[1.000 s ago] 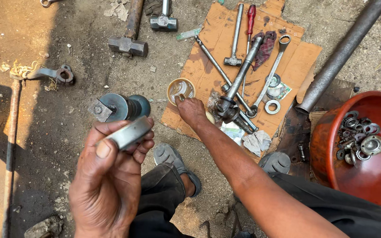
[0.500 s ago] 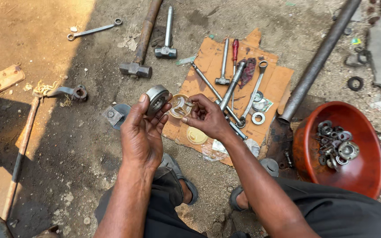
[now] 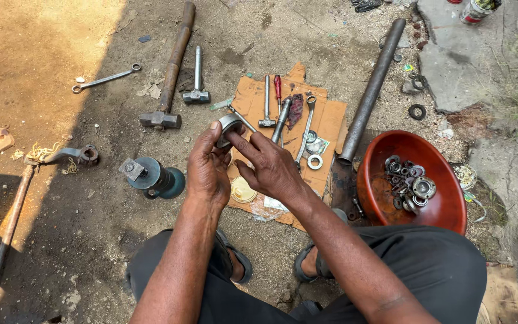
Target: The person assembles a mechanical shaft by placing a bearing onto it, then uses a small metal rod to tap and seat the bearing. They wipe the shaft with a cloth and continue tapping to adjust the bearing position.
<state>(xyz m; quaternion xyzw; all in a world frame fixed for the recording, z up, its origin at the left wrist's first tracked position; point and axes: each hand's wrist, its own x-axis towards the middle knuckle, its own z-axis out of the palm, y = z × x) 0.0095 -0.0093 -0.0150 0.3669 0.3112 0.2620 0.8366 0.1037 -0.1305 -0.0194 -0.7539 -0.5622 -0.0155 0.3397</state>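
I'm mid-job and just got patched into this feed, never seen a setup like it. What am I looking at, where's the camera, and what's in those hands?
There is no machine here. The camera sits on a person's head and looks down over their knees at bare ground. The left hand holds a round grey metal part; the right hand has its fingers at the same part. Beneath the hands lies a sheet of cardboard with wrenches, a red-handled screwdriver and small rings. To the right stands a red bowl of metal rings and bearings, with a long steel pipe beside it. To the left are a teal cylindrical part and two hammers.
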